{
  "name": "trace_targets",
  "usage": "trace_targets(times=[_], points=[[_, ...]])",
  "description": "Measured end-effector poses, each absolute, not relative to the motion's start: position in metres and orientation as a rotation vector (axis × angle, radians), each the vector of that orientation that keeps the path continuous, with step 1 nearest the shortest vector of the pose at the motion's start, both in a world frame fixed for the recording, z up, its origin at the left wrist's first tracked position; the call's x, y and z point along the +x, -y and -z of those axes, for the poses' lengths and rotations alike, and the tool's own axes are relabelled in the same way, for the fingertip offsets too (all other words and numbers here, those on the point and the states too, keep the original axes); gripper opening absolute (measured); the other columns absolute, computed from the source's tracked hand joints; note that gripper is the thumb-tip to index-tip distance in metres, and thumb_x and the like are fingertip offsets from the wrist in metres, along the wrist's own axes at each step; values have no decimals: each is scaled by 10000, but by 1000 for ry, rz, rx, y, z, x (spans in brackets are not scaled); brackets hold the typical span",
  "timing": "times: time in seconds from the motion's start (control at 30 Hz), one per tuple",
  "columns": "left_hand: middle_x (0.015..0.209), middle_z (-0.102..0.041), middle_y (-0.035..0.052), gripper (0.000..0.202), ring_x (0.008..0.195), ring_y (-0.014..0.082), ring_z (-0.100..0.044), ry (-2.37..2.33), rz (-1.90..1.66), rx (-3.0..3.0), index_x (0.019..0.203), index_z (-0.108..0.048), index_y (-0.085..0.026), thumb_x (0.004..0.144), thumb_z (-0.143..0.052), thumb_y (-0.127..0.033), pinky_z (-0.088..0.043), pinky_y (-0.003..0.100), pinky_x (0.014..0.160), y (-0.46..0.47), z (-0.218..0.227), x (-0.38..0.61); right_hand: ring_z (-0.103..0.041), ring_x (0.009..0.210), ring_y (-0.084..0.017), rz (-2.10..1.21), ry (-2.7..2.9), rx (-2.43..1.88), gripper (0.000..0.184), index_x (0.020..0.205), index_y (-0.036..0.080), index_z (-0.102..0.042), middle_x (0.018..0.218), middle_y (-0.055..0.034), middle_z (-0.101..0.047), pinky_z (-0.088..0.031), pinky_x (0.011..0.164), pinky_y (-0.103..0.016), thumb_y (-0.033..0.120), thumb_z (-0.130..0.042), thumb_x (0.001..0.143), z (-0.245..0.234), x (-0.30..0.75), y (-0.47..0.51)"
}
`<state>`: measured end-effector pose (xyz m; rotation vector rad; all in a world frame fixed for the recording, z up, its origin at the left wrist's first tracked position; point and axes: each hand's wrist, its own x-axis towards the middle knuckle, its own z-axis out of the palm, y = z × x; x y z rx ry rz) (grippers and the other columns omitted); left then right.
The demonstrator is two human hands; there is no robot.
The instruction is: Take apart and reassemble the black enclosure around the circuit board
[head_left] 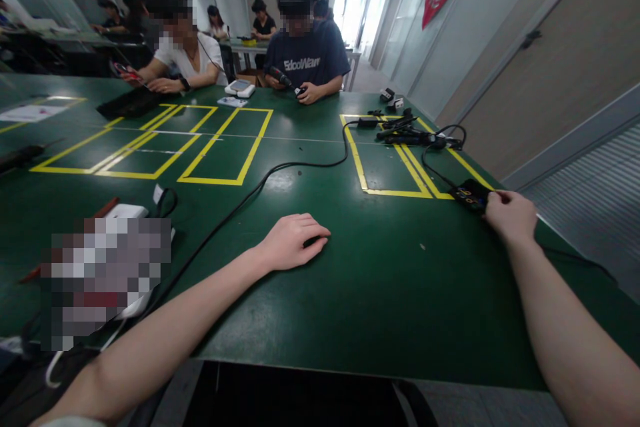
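My left hand (294,240) rests palm down on the green table (380,280), fingers together and slightly curled, holding nothing. My right hand (510,213) reaches to the table's right edge and touches a small black device (470,195) with coloured buttons; its fingers curl against the device's near end. A black cable (435,170) runs from that device toward a pile of black tools (407,133) farther back.
Yellow tape rectangles (225,147) mark the table. A long black cable (280,170) crosses the middle. A white object (125,211) lies at the left. Two people sit at the far side, each handling small things; more people sit behind.
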<state>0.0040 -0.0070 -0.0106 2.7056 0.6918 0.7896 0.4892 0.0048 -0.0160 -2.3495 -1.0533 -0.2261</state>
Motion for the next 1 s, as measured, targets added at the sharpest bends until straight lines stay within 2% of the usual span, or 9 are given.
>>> trace_targets(times=[0.13, 0.27, 0.47, 0.6, 0.77, 0.9, 1.0], points=[[980, -799, 71, 260, 883, 193, -730, -675, -795, 2687, 1064, -766, -166, 1033, -528, -267, -605, 337, 836, 7, 10, 4, -679, 880, -320, 172, 946, -2402, 465, 1255, 111, -702, 1007, -181, -736, -555, 853, -442, 275, -520, 860, 12, 481, -4], [982, -798, 64, 244, 890, 188, -730, -678, -796, 2687, 1068, -763, -181, 1032, -536, -265, -601, 325, 837, 8, 10, 4, -659, 923, -313, 143, 933, -2390, 417, 1217, 161, -713, 989, -147, -712, -540, 900, -448, 287, -555, 852, 8, 475, -3], [987, -797, 63, 222, 890, 186, -727, -675, -789, 2692, 1059, -756, -177, 1027, -548, -247, -597, 319, 832, 8, 9, 4, -603, 1047, -324, 148, 977, -2365, 464, 1203, 140, -716, 1055, -162, -630, -501, 967, -442, 416, -666, 834, 3, 467, 0], [984, -797, 63, 226, 886, 186, -726, -674, -793, 2690, 1059, -756, -174, 1031, -546, -251, -595, 318, 828, 8, 8, 4, -568, 1066, -326, 144, 1060, -2344, 552, 1236, 131, -706, 1015, -133, -588, -487, 954, -428, 443, -755, 782, -1, 462, 2], [983, -797, 65, 227, 896, 189, -728, -666, -790, 2683, 1054, -759, -171, 1029, -547, -248, -593, 319, 825, 8, 9, 4, -569, 1006, -326, 145, 1109, -2299, 524, 1233, 136, -702, 943, -102, -586, -489, 911, -428, 376, -764, 772, -7, 461, 4], [980, -796, 64, 233, 896, 190, -726, -665, -785, 2678, 1047, -762, -170, 1030, -543, -249, -595, 325, 832, 7, 9, 4, -598, 998, -338, 200, 1106, -2316, 507, 1234, 94, -714, 976, -149, -638, -506, 905, -440, 390, -698, 823, -5, 465, 2], [983, -795, 66, 251, 900, 192, -723, -674, -767, 2676, 1051, -767, -177, 1033, -533, -265, -601, 337, 844, 8, 8, 4, -626, 949, -349, 301, 1185, -2334, 499, 1223, 77, -725, 1005, -200, -674, -529, 843, -459, 409, -622, 864, 2, 470, 1]])
